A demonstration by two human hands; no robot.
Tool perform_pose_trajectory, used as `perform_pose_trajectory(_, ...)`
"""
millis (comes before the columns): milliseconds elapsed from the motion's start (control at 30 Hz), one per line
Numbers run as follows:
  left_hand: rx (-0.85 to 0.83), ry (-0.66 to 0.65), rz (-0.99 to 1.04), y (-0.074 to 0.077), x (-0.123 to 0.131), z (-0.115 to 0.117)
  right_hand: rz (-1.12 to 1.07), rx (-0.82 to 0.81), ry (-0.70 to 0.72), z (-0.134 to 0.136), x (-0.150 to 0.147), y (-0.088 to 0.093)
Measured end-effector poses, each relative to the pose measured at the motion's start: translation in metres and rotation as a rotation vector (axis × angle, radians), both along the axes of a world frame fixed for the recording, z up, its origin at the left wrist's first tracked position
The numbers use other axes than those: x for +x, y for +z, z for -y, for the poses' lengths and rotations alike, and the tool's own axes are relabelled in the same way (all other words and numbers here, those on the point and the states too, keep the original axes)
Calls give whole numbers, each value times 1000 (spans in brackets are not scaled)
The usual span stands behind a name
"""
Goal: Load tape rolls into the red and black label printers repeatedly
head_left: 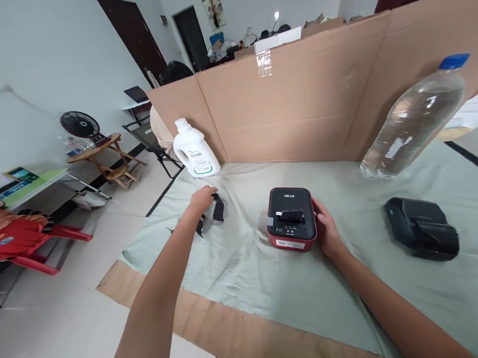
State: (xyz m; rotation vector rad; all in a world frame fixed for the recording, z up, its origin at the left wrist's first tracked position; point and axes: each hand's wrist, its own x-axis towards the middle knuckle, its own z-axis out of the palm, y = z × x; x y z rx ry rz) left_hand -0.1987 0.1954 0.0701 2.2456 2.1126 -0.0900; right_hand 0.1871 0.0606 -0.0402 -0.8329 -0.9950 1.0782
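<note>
My left hand [203, 198] is at the left part of the cloth, its fingers closed on a black strip [218, 207] that hangs from the fingertips. Another dark piece [200, 225] lies partly behind my left wrist. My right hand [325, 225] rests against the right side of a red and black box-shaped device [290, 197], fingers apart and partly hidden by it. On top of the device lies a small black object [292, 215].
A white jug [197, 152] stands behind my left hand, against a cardboard panel [283, 111]. At the right are a large water bottle [415, 119], leaning, and a black device [422, 227]. Green cloth [237, 281] covers the wooden tabletop [248, 329].
</note>
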Motion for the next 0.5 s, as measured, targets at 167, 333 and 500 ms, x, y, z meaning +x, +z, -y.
perform_pose_trajectory(167, -46, -143, -44, 9, 12, 43, 34, 8, 2, 0, 1, -4)
perform_pose_trajectory(333, -139, -271, -119, 7, 5, 110, 67, -5, -25, 2, -1, -1)
perform_pose_trajectory(500, -17, -262, -19, -6, -3, 138, 46, 10, -40, 1, -2, 1)
